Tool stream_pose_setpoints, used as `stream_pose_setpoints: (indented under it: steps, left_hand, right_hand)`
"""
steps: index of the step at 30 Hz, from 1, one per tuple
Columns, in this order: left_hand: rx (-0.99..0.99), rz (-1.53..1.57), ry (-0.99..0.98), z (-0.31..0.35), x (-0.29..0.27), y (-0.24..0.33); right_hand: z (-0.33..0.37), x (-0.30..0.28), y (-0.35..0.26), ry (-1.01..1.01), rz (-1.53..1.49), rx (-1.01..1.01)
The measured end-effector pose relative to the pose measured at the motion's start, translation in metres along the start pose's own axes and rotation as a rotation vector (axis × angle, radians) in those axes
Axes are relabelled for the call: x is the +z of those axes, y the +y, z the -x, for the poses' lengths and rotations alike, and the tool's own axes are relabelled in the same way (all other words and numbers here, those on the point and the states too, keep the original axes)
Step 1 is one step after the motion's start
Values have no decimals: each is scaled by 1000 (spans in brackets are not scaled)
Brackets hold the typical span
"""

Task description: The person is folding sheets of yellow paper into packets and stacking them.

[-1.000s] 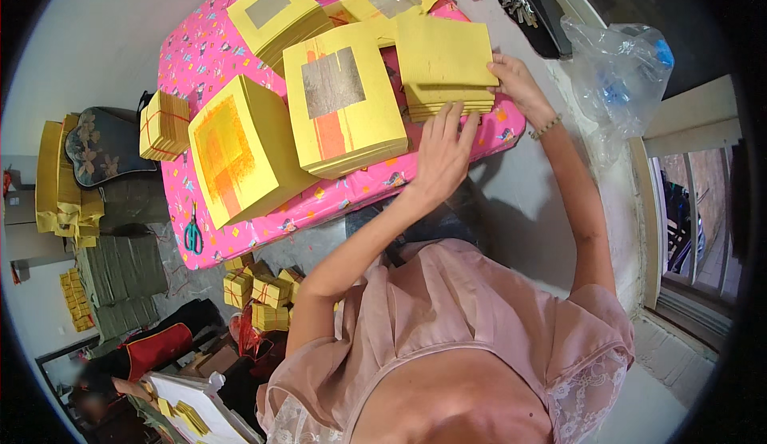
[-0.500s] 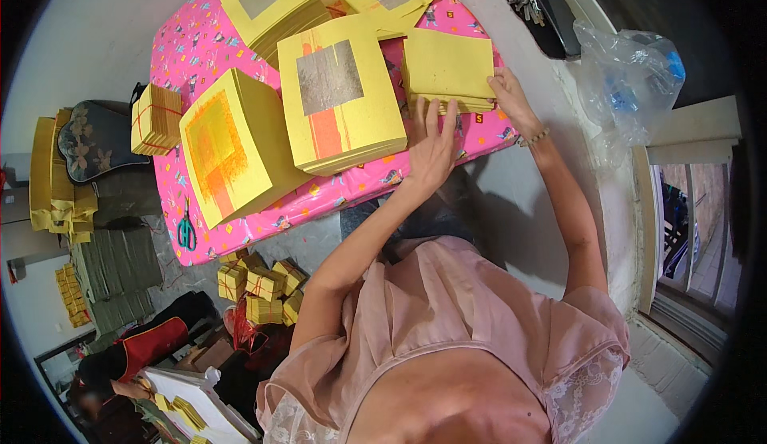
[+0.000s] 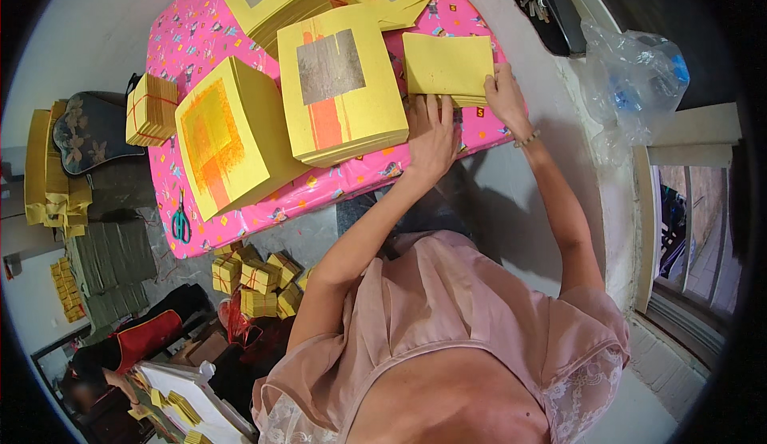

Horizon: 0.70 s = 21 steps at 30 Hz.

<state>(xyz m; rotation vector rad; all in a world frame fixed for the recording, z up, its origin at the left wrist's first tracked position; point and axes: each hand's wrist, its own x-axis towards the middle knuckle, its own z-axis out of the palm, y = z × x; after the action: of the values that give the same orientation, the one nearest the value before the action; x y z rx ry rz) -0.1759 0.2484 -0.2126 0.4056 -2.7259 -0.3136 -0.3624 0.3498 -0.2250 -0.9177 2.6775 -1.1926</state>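
Note:
A small stack of folded yellow paper (image 3: 449, 62) lies at the right end of the pink table. The fingers of my left hand (image 3: 434, 139) are stretched out and rest against the stack's near edge. At the right near corner, my right hand (image 3: 506, 100) is closed on the yellow paper, thumb toward the edge. To the left stands a tall stack of yellow sheets (image 3: 383, 112), with a silver square and an orange band on its top sheet. Another thick stack (image 3: 252, 124), marked in orange, leans beside it.
More yellow sheets (image 3: 268, 12) lie at the table's far side. Green-handled scissors (image 3: 181, 224) and a tied bundle (image 3: 152, 110) are at the left. A black bag (image 3: 551, 20) with keys and a clear plastic bag (image 3: 635, 84) sit at the right. Another person's hand (image 3: 128, 388) shows lower left.
My right hand has slid a little nearer along the paper's right edge. My left fingers have drawn closer together at the near edge. The whole view has shifted slightly.

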Motion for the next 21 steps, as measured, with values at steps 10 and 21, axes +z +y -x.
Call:
stream_pose_setpoints:
  steps: [10,21]
  left_hand:
    - [79,171,95,-18,-6,-3]
    - [66,49,28,-14,11,-11]
  right_hand:
    - [4,0,-5,72,61,-80]
    - [-4,-15,-52,36,421,-410]
